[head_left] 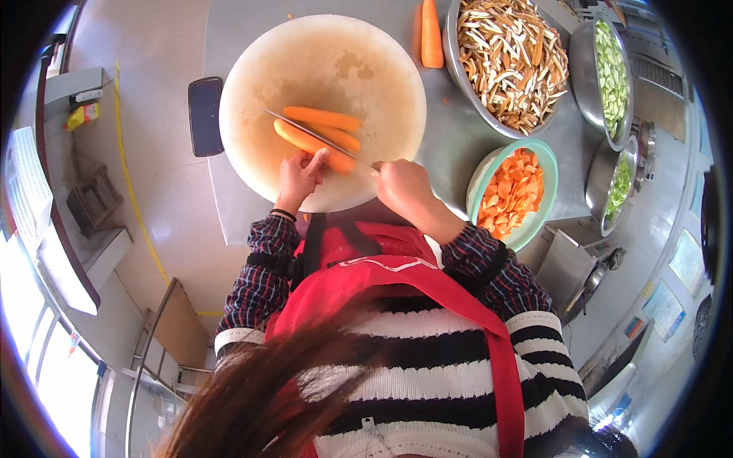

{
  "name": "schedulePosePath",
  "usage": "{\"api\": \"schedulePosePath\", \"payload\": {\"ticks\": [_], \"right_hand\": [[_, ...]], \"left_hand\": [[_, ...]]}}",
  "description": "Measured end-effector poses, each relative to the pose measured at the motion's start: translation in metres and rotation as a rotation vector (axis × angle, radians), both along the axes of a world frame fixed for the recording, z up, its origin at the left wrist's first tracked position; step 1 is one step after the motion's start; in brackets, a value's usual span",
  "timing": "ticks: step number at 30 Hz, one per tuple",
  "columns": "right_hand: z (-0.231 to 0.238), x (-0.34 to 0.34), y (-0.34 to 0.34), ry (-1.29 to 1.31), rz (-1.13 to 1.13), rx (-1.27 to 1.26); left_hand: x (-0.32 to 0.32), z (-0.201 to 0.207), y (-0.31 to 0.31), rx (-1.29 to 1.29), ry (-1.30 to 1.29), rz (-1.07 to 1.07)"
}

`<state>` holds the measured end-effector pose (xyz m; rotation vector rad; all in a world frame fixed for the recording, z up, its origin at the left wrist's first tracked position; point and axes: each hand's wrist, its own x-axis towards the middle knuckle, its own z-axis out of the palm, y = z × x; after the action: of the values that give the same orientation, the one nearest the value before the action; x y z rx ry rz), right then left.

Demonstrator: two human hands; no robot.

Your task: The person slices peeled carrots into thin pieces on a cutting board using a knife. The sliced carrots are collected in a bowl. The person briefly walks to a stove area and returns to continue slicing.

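Observation:
My right hand (403, 188) is closed round the handle of a knife (319, 139). The thin blade slants up and left, lying across pieces of peeled carrot on a round, pale chopping board (259, 65). My left hand (298, 182) grips the near end of a carrot piece (340, 162), with the thumb beside the blade. Some of its fingers are hidden. Just beyond the blade is another carrot piece (322, 117), lying roughly crosswise. A whole carrot (431, 34) rests on the metal table past the board's far right side.
A phone (205, 117) lies left of the board. To the right stand a metal bowl of brown and white strips (511, 65), a green basket (548, 164) of orange carrot slices (511, 195), and two metal bowls with green pieces (613, 76). The metal table (450, 164) ends near my red apron.

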<state>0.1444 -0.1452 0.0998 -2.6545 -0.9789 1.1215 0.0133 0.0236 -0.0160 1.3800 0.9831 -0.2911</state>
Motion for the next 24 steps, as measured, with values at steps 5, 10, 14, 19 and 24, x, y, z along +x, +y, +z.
{"api": "schedulePosePath", "payload": {"ticks": [5, 10, 14, 19, 24], "right_hand": [[0.026, -0.003, -0.035, 0.006, 0.007, -0.003], [0.023, 0.001, -0.037, 0.000, 0.024, -0.018], [0.012, 0.000, -0.027, 0.012, 0.024, -0.047], [-0.027, -0.001, 0.016, -0.033, 0.074, -0.027], [-0.033, -0.001, 0.028, -0.057, 0.108, -0.034]], "left_hand": [[-0.002, -0.003, 0.000, -0.051, -0.063, 0.035], [-0.001, -0.001, 0.001, -0.057, -0.059, 0.023], [-0.001, -0.003, 0.000, -0.003, -0.063, -0.002], [0.001, -0.006, 0.001, 0.086, -0.073, -0.071], [0.003, 0.000, 0.001, 0.053, -0.004, -0.064]]}}
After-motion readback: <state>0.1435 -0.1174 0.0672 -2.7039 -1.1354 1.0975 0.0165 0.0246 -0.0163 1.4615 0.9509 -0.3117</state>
